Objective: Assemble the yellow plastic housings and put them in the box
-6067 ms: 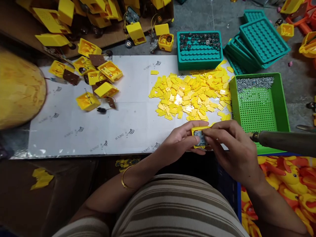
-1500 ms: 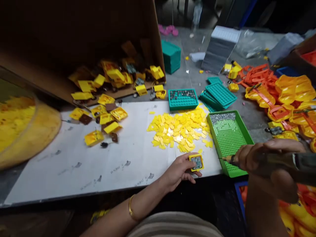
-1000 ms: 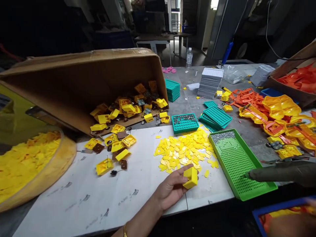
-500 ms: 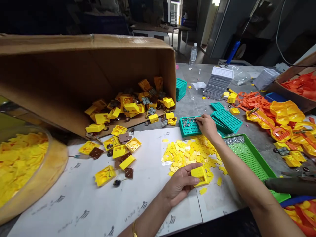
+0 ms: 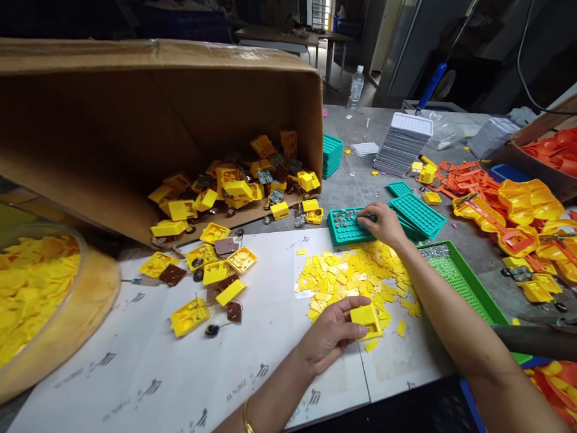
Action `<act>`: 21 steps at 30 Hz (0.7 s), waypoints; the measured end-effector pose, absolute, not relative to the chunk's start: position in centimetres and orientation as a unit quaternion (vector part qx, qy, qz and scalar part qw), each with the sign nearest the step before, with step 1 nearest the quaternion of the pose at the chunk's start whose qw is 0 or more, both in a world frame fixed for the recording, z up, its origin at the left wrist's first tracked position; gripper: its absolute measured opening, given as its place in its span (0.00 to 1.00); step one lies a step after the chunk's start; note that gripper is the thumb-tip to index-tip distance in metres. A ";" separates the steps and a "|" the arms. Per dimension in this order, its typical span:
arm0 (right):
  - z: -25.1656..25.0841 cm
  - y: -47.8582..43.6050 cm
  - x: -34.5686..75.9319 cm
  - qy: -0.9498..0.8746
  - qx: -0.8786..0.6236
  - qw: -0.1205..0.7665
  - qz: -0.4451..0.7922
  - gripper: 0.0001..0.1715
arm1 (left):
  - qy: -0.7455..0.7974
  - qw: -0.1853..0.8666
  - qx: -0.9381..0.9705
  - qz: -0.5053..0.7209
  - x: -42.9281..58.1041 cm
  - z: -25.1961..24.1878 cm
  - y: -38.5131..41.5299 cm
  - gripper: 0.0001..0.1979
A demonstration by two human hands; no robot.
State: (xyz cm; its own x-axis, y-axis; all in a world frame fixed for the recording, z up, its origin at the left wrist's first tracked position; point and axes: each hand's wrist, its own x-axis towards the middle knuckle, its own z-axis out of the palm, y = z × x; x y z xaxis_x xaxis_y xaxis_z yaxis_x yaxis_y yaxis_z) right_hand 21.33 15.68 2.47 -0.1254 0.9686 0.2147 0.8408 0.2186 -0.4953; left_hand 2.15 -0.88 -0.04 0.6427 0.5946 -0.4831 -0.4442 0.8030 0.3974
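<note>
A small yellow plastic housing (image 5: 365, 322), with a dotted grille and an open recess, is held between the thumb and fingers of my left hand (image 5: 333, 334). My right hand (image 5: 383, 224) reaches over the teal tray (image 5: 340, 237), its thumb and fingertips pinched at the round metal pieces (image 5: 347, 216) there. Whatever is between those fingertips is too small to make out. Below the tray lies a spread pile of flat yellow pieces (image 5: 333, 276), with the housing above its near edge.
A cardboard box (image 5: 252, 102) on its side holds yellow housings with wired parts; more lie before it (image 5: 189, 319). At left stands a tub (image 5: 101, 300) of yellow pieces. Right are a green basket (image 5: 478, 294), grey-white stacked trays (image 5: 403, 144) and orange parts (image 5: 460, 180).
The camera view has shifted slightly. My right hand stays at the teal tray, its fingers a little differently bent. My left hand still holds the housing in nearly the same place.
</note>
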 end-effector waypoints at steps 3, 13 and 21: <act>3.2 16.0 22.7 -0.720 -0.610 0.281 0.177 0.13 | 0.311 0.897 0.122 0.289 2.2 -0.1 -0.9 0.25; 4.1 16.9 22.3 -0.736 -0.621 0.174 0.205 0.14 | 0.317 0.894 0.121 0.291 2.1 0.0 -0.7 0.25; 5.0 17.4 20.3 -0.712 -0.678 0.079 0.164 0.12 | 0.321 0.890 0.133 0.296 1.9 0.0 -0.6 0.25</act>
